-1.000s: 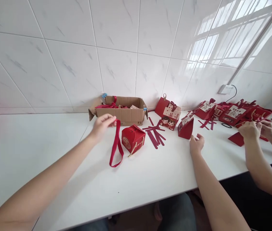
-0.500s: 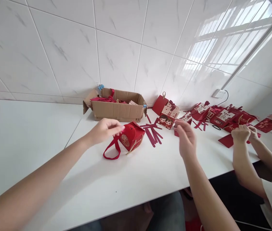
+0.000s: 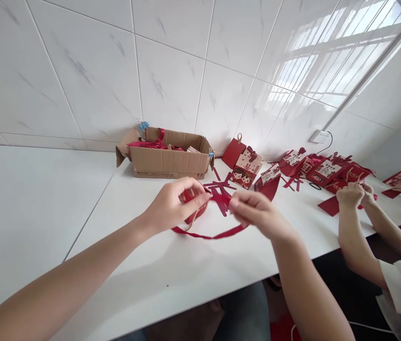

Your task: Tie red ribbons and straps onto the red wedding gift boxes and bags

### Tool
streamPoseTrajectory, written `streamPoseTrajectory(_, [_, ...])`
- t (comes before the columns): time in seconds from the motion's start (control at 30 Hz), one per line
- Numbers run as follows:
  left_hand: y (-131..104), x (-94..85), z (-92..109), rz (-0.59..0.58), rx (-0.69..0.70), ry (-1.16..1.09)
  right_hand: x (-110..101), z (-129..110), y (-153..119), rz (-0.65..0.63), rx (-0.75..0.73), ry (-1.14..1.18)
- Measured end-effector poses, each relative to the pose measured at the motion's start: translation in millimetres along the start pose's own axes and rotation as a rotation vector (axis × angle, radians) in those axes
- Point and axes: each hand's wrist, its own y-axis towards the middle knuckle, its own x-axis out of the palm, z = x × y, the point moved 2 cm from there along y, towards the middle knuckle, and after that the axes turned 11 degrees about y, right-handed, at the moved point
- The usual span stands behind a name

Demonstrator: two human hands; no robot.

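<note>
Both my hands hold a red ribbon (image 3: pixel 210 235) above the white table (image 3: pixel 193 270). My left hand (image 3: pixel 176 204) pinches one end and my right hand (image 3: pixel 257 213) pinches the other, so the ribbon sags in a loop between them. A small red gift box (image 3: pixel 193 214) with a gold cord stands just behind my left hand and is mostly hidden by it. Loose red strips (image 3: pixel 221 195) lie on the table behind my hands.
An open cardboard box (image 3: pixel 166 162) with red ribbons stands against the tiled wall. Folded red gift boxes (image 3: pixel 245 169) and a pile of flat ones (image 3: pixel 324 171) lie to the right. Another person's hands (image 3: pixel 354 195) work at the right edge. A wall socket (image 3: pixel 319 136) sits above.
My right hand has moved left and taken hold of the ribbon's free end. My left hand has come nearer with the ribbon, which now stretches between both hands in front of the small box.
</note>
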Motion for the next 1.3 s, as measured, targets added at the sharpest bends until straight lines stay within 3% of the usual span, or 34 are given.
streamPoseTrajectory(0.07, [10.2, 10.2, -18.9, 0.189, -0.054, 0.128, -19.6, -27.7, 0.4, 0.196, -0.164, -0.048])
streamPoseTrajectory(0.1, [14.2, 17.2, -28.5, 0.230, -0.083, 0.194, -27.2, -40.1, 0.0, 0.263, -0.250, -0.040])
streamPoseTrajectory(0.2, [22.0, 39.7, -55.7, 0.214, -0.171, 0.286, -40.4, -64.3, -0.5, 0.357, -0.513, 0.032])
streamPoseTrajectory(0.27, [23.9, 51.0, -70.5, 0.203, -0.174, 0.261, -44.3, -65.7, 5.0, 0.394, -0.593, 0.058])
streamPoseTrajectory(0.37, [24.8, 61.4, -89.1, 0.212, -0.114, 0.106, -48.8, -47.8, 30.9, 0.368, -0.447, -0.023])
streamPoseTrajectory(0.5, [23.5, 70.2, -107.9, 0.238, -0.002, -0.162, -56.6, -4.1, 82.7, 0.042, 0.005, -0.201])
streamPoseTrajectory(0.6, [21.3, 77.2, -115.5, 0.213, 0.033, -0.336, -64.6, 22.6, 109.1, -0.074, 0.187, -0.208])
streamPoseTrajectory(0.73, [19.8, 82.9, -119.1, 0.214, 0.046, -0.391, -69.5, 37.3, 119.9, -0.078, 0.247, -0.154])
streamPoseTrajectory(1.07, [20.5, 83.1, -118.3, 0.208, 0.040, -0.371, -63.3, 39.4, 118.7, -0.138, 0.355, -0.258])
streamPoseTrajectory(1.3, [20.1, 83.1, -117.5, 0.204, 0.041, -0.368, -55.2, 39.6, 119.8, -0.184, 0.351, -0.306])
